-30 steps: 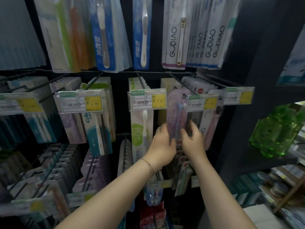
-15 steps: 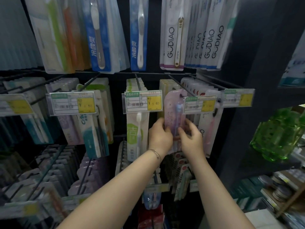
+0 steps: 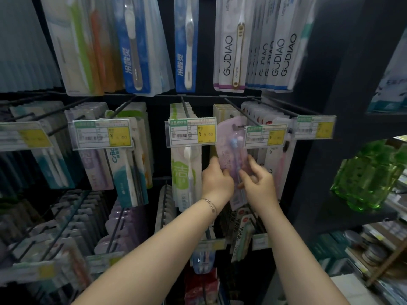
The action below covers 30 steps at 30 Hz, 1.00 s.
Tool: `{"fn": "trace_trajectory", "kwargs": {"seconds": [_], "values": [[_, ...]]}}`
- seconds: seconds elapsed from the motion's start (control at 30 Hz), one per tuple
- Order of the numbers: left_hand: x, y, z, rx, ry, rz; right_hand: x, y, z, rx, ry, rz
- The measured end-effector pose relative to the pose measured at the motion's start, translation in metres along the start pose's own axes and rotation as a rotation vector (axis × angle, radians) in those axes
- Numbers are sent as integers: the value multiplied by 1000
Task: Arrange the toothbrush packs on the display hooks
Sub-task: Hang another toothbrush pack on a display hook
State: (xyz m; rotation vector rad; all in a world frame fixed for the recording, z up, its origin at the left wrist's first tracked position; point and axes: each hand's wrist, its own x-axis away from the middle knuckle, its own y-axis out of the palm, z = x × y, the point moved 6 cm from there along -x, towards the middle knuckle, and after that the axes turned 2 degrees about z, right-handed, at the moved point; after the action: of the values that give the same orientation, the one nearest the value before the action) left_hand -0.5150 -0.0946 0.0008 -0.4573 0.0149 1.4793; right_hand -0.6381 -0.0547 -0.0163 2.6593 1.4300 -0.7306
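Lilac plastic toothbrush pack (image 3: 229, 146) has risen, its hang-slot now level with the tip of the black wire hook (image 3: 242, 112), centre-right. Both grips, left hand (image 3: 217, 181) and right hand (image 3: 259, 183), clamp its lower half; threading comes next.

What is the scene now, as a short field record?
pack: purple, two brushes inside, held upright at the middle row
left hand: grips the pack's left edge
right hand: pinches the pack's lower right
hook: pack's top hole near its tip, beside the price tag; threaded or not, cannot tell
left neighbour: green pack hanging on the next hook
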Motion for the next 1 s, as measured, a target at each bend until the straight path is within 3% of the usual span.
{"fn": "trace_trajectory", "kwargs": {"seconds": [0.1,0.3,0.67,1.0], "values": [[5,-1,-2,18,-33,8,-2,0,-1,88,-13,-30],[15,-1,-10,22,-38,-51,9,-2,4,-25,76,-40],[32,-20,-25,-25,11,-133,36,-13,7,70,132,-133],[69,-48,-36,30,2,-166,87,-7,1,-22,162,-131]]}}
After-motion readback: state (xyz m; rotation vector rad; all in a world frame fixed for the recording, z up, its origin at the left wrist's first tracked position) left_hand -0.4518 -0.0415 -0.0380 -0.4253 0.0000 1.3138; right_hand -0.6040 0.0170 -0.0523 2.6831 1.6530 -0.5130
